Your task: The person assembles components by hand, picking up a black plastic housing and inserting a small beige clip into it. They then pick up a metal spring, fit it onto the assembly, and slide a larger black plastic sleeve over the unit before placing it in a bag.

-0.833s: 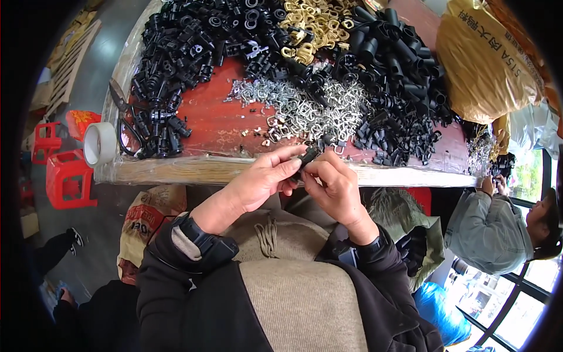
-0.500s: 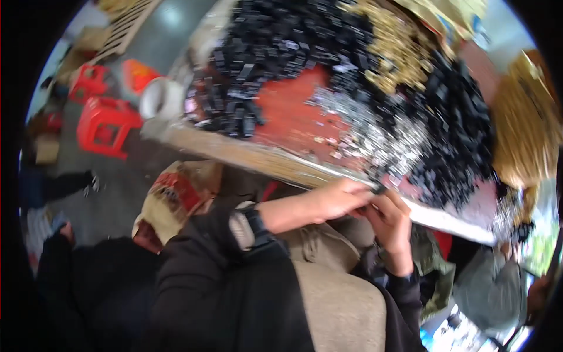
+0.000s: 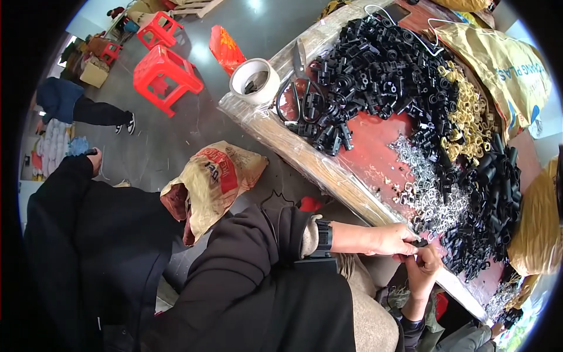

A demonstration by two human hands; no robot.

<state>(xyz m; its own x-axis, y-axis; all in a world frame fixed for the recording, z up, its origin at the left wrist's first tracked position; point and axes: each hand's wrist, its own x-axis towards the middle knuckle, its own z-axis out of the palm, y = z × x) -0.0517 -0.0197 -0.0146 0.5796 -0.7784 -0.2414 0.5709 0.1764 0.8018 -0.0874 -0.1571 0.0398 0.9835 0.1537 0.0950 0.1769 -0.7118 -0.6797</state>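
From my end of the feed, the counter point(image 3: 378, 126) takes the largest share, slanting from the upper middle of the frame to the lower right. A broad heap of black plastic fittings point(image 3: 375, 73) covers its upper part. Black tubes point(image 3: 498, 182) lie piled toward the right edge, just below a strip of gold-coloured metal clips point(image 3: 467, 111). Silver-coloured metal loops point(image 3: 440, 202) spread right of centre. Under those, by the counter's near edge, I have both hands together: the left hand point(image 3: 393, 239) on the left, the right hand point(image 3: 426, 267) just below and to its right. The smallest thing I watch, a black plastic part point(image 3: 420, 243), sits between the two: left thumb and fingers gripping it, right fingers closed on it from the lower right. Its finer shape is largely hidden from me.
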